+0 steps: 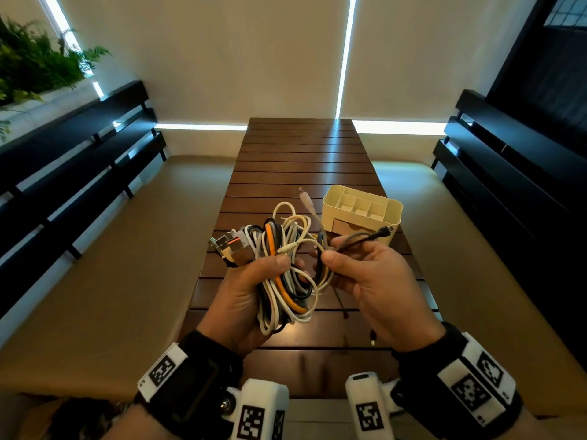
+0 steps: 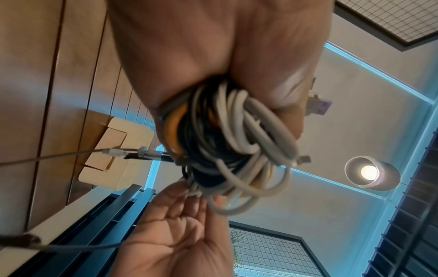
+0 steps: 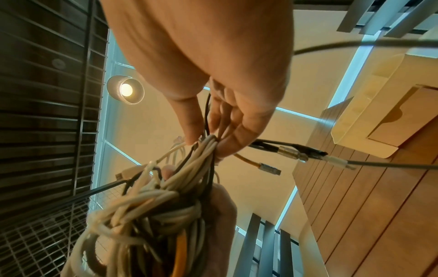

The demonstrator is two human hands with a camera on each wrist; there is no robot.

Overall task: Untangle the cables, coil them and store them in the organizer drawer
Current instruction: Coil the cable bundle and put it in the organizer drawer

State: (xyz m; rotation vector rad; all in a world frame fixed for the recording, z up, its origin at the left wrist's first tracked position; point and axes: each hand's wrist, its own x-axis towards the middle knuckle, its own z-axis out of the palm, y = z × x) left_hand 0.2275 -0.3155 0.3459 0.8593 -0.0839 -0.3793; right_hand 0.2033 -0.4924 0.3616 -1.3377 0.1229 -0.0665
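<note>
A tangled bundle of cables, white, black, grey and orange, is held up above the wooden slatted surface. The left hand grips the bundle, its fingers curled round the loops and the thumb pressing on top, with several plugs jutting out to the left. The right hand pinches a grey cable at the bundle's edge between thumb and fingers. Just behind the hands the cream organizer stands on the surface, its drawer facing the person.

Organizer on table
</note>
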